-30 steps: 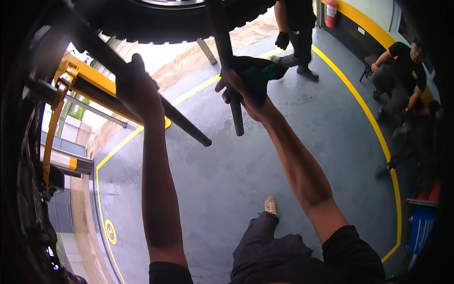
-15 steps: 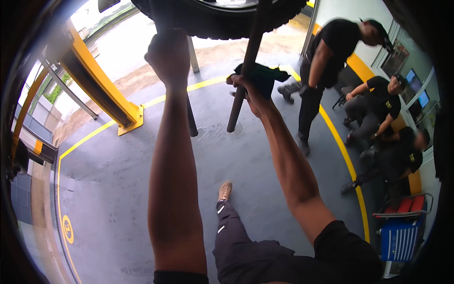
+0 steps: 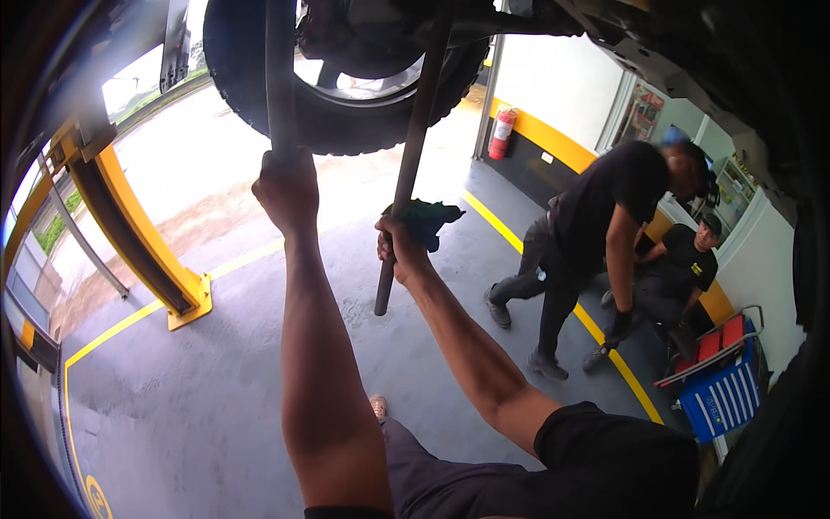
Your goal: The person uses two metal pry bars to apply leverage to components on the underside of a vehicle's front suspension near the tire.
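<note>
My left hand (image 3: 290, 190) is closed in a fist around a long dark metal bar (image 3: 280, 78). The bar's lower end is hidden behind that hand and forearm. My right hand (image 3: 400, 246) grips a second long metal bar (image 3: 418, 130), whose lower end sticks out below the fingers. Against this hand hangs a crumpled dark green cloth (image 3: 425, 223), seemingly caught in the same grip. Both bars slant upward in front of a raised vehicle wheel (image 3: 233, 78), under dark undercarriage parts (image 3: 380, 35). Their upper ends cannot be made out.
A yellow lift post (image 3: 143, 233) stands at left. On the right, a co-worker (image 3: 605, 208) bends forward near a seated person (image 3: 687, 268). A blue and red tool cart (image 3: 718, 398) is beside the wall. A fire extinguisher (image 3: 501, 134) hangs farther back.
The view has shifted upward and right, showing more of the wheel and undercarriage. Both hands still grip their bars, now lower in the picture. The standing co-worker bends lower.
</note>
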Motion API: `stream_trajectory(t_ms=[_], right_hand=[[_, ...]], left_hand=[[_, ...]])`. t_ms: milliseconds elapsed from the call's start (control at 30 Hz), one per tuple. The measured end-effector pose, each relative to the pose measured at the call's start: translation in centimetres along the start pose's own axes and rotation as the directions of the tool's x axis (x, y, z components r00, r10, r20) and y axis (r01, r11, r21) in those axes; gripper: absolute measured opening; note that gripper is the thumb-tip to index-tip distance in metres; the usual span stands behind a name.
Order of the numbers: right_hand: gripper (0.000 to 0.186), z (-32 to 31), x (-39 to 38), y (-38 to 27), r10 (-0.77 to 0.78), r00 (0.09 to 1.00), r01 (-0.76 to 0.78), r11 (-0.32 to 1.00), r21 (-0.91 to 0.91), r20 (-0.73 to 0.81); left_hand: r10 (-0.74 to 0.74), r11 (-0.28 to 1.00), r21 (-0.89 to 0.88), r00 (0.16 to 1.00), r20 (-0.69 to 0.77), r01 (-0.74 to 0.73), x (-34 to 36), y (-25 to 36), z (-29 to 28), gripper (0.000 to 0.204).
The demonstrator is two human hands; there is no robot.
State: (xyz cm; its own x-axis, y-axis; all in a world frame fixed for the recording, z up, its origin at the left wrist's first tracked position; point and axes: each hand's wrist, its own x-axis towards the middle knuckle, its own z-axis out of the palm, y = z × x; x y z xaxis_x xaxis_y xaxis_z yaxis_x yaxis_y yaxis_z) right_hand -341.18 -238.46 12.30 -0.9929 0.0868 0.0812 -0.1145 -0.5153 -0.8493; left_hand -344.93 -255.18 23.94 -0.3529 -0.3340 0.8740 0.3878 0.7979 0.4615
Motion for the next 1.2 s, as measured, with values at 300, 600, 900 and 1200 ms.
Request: stream_trajectory(t_ms=[300,600,900,1200], right_hand=[[0.027,0.5,-1.6,-0.8,0.102,0.993,-0.106,0.992,-0.062,-0.062],[0.028,0.9,-1.5,-0.7,0.021,0.993,-0.032,0.995,-0.092,-0.115],[0.015,1.3,-1.8,-0.9,0.037,0.999,-0.038,0.999,-0.034,-0.036],[0.019,0.1,-0.7,-2.7,0.064,0.996,-0.068,0.995,-0.068,-0.060]], left_hand=[[-0.144,0.962,-0.246,0.987,-0.076,0.121,0.3,0.0,0.7,0.020],[0.019,1.000,0.002,0.994,-0.104,-0.018,1.1,-1.1,2.6,0.030],[0.023,0.996,0.085,0.994,-0.102,-0.015,2.1,-4.7,4.8,0.042],[-0.211,0.924,-0.331,0.977,-0.019,0.193,3.4,-1.1,6.2,0.020]])
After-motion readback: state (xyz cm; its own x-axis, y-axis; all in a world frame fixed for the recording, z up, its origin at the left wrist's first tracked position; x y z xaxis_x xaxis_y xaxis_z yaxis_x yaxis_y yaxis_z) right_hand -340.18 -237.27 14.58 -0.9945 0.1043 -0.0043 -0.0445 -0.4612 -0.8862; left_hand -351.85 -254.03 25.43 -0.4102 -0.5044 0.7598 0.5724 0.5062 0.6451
